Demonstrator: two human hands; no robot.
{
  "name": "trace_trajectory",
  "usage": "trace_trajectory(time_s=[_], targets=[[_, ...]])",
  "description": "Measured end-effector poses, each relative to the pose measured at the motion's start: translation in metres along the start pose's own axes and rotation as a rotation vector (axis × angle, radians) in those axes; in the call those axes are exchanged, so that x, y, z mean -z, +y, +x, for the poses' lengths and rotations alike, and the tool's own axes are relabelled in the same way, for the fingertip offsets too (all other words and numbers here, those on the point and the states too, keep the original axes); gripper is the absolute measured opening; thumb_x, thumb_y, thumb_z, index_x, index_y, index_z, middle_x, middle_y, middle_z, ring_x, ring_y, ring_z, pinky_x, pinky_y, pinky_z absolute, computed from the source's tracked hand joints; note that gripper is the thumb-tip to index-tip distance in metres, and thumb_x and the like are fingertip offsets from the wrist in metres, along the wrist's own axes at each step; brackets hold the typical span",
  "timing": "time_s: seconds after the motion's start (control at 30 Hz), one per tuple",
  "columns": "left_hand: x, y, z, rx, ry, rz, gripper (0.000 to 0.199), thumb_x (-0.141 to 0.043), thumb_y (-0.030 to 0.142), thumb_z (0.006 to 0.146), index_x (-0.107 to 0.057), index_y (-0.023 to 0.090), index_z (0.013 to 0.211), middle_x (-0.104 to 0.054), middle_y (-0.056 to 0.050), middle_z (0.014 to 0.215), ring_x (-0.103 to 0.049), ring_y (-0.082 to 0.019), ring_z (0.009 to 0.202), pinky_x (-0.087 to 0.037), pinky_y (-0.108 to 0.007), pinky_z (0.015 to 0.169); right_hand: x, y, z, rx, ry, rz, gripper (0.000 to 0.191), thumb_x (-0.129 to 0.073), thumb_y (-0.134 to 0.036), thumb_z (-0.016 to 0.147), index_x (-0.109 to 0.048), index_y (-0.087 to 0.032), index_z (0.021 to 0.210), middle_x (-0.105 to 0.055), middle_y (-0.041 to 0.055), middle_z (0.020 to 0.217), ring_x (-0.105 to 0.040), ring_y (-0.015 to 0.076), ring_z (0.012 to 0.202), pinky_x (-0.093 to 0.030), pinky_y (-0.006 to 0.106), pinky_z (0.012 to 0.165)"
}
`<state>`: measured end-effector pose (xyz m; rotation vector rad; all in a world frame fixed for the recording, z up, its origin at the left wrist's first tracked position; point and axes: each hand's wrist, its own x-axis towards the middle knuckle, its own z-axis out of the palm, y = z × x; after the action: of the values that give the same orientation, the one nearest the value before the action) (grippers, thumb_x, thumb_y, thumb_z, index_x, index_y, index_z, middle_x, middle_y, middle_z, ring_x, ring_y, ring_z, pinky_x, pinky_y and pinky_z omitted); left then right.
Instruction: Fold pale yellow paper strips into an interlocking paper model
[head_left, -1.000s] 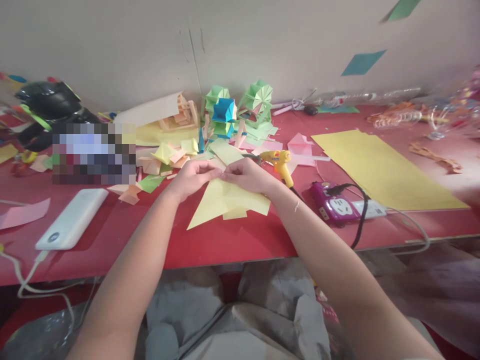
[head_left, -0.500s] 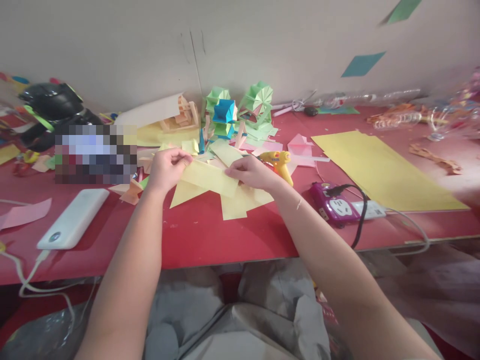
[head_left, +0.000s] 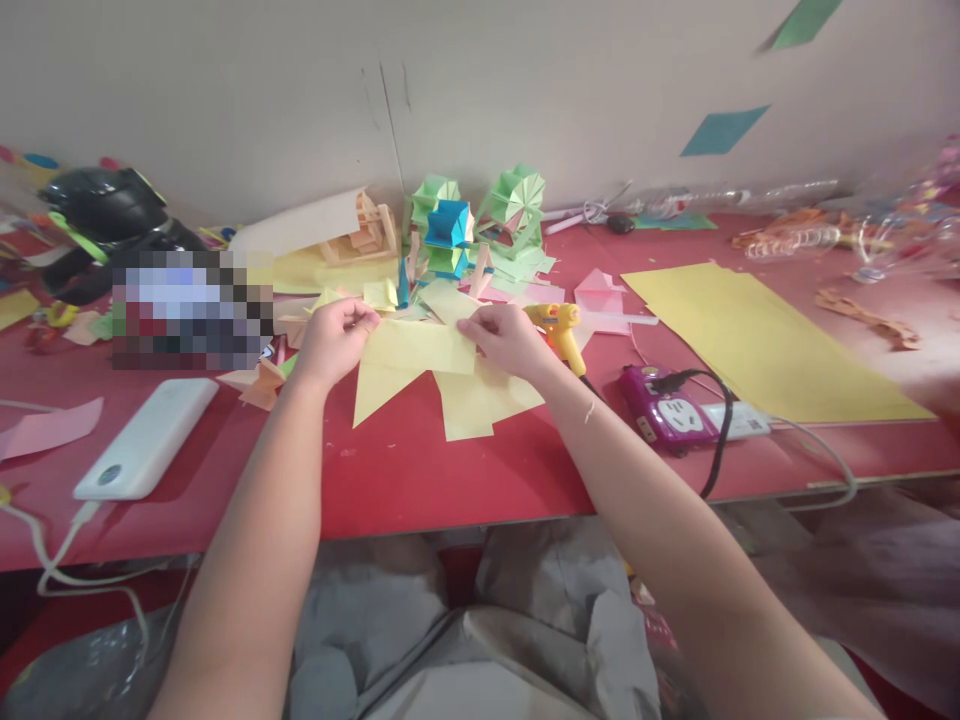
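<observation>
Between my two hands I hold a pale yellow sheet of paper [head_left: 421,347] above the desk. My left hand [head_left: 336,340] is closed, pinching the sheet's upper left corner between thumb and fingers. At the upper right corner, my right hand [head_left: 504,338] is closed in a pinch as well. A pointed yellow part hangs below my left hand; I cannot tell if it belongs to the same sheet. Under and beside it lie more pale yellow paper pieces [head_left: 469,408]. A yellow glue gun [head_left: 564,332] lies just right of my right hand.
Folded green paper wheels [head_left: 517,198] and a blue paper piece [head_left: 448,222] stand at the back. A purple power socket [head_left: 667,412] with cables and large yellow sheets [head_left: 772,350] lie right. A white power bank [head_left: 148,438] lies left, before a black bag [head_left: 101,225].
The sheet between my hands has turned from sloping down rightward to nearly level, facing me more. My right hand has shifted slightly; both hands keep their pinch.
</observation>
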<state>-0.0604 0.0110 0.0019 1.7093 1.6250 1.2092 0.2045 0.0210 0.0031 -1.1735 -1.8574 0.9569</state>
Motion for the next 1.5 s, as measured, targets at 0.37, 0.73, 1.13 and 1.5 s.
trace_trajectory(time_s=[0.37,0.73,1.13,1.5], targets=[[-0.006,0.017,-0.01,-0.124,-0.043,0.105,0.017,-0.064,0.035,0.086,-0.068,0.021,0.094,-0.074,-0.006,0.099,-0.067,-0.022,0.095,-0.05,-0.033,0.086,-0.002,0.006,0.003,0.117,-0.029,0.067,0.032,-0.061,-0.041,0.091,-0.057,-0.018,0.07,-0.055,-0.0011,0.062,-0.048,0.0107,0.06,-0.037,0.026,0.059],[-0.031,0.042,-0.022,-0.278,-0.22,0.101,0.012,-0.065,0.03,0.079,-0.073,0.022,0.079,-0.075,-0.004,0.086,-0.067,-0.022,0.087,-0.053,-0.034,0.084,-0.02,0.0,-0.004,0.37,-0.075,-0.048,0.02,-0.055,-0.032,0.093,-0.066,-0.018,0.082,-0.066,0.0057,0.083,-0.057,0.0155,0.073,-0.048,0.03,0.071],[0.009,0.015,-0.014,-0.084,-0.04,0.329,0.012,-0.07,0.031,0.072,-0.067,0.022,0.065,-0.067,0.0,0.066,-0.061,-0.019,0.067,-0.044,-0.029,0.063,0.005,0.0,-0.005,0.369,0.104,-0.071,0.018,-0.055,-0.03,0.091,-0.064,-0.019,0.08,-0.065,0.0054,0.081,-0.056,0.0155,0.072,-0.05,0.031,0.072],[-0.005,0.031,-0.014,-0.113,-0.08,-0.033,0.023,-0.076,0.042,0.077,-0.075,0.02,0.085,-0.075,-0.005,0.09,-0.067,-0.021,0.084,-0.051,-0.031,0.076,0.0,0.0,-0.002,0.251,0.086,0.04,0.017,-0.056,-0.031,0.087,-0.064,-0.018,0.079,-0.068,0.0043,0.08,-0.057,0.0145,0.072,-0.048,0.03,0.071]])
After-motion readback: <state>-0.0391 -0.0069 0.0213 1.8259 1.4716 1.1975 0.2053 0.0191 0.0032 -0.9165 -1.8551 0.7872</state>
